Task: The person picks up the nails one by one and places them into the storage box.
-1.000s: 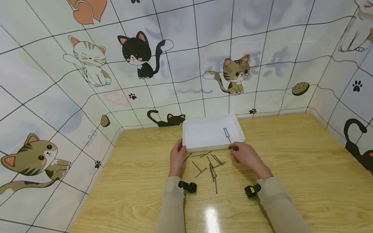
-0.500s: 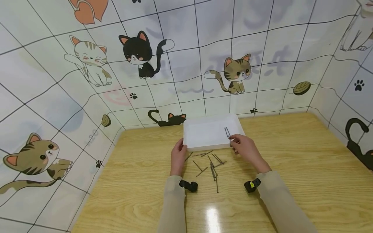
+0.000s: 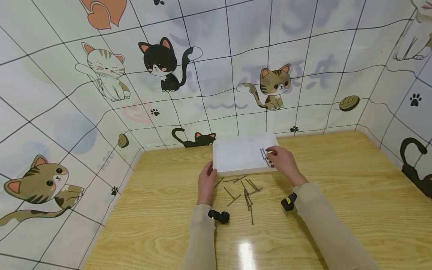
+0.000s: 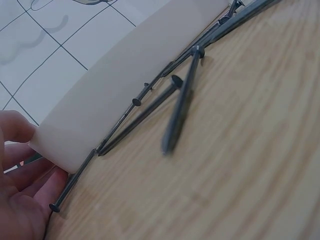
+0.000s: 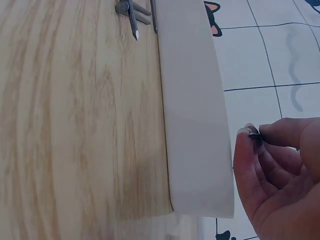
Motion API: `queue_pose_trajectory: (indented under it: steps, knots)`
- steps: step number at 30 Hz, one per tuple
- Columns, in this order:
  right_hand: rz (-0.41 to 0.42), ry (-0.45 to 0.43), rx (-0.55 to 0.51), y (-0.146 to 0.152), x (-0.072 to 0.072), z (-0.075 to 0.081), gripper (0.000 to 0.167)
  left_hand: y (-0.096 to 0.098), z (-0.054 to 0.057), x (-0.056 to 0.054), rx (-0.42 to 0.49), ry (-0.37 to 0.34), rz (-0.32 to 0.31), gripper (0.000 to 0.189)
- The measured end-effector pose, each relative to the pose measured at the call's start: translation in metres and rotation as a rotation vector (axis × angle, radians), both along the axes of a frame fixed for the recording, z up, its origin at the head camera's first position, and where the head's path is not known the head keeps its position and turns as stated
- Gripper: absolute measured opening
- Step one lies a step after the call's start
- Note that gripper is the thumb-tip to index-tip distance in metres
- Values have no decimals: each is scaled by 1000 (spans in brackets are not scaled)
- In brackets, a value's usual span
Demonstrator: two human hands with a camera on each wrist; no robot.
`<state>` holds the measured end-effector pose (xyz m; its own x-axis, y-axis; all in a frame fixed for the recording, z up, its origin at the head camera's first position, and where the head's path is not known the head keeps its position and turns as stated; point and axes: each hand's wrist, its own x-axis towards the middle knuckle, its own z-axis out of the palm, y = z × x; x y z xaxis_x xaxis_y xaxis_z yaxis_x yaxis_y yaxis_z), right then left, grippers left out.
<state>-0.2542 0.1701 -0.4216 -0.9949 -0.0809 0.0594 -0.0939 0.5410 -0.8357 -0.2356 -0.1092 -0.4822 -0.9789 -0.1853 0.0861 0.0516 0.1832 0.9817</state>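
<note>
A counter (image 3: 152, 232) with pale wood grain lay before you. In its middle, the loose nails (image 3: 252, 215) were scattered, some of them crossing, and the farthest ones lay just beside the front wall of the white tray (image 3: 236, 155). Your left hand (image 3: 206, 183) held the near left corner of this tray, with the thumb and the fingers closed around it. Your right hand (image 3: 283, 161) was over the right part of the tray, and its fingers pinched what seemed to be a dark nail (image 5: 256, 135); only its small end could be seen clearly. Beside these fingers, a few collected nails (image 3: 261, 153) lay inside the tray. I would judge the work as still early: these few were done, but the larger part remained on the counter. Behind the tray stood the wall (image 3: 216, 90), with cats drawn on a grid.
</note>
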Motion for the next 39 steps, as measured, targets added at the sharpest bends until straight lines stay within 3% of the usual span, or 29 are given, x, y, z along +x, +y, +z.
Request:
queue_pose_trajectory:
  steps: [20, 39]
  knots:
    - [-29, 29, 38, -11, -28, -21, 31, 3, 2, 2, 9, -10, -1, 41]
    - [-79, 68, 306, -23, -24, -22, 28, 1, 3, 3, 10, -8, 5, 42]
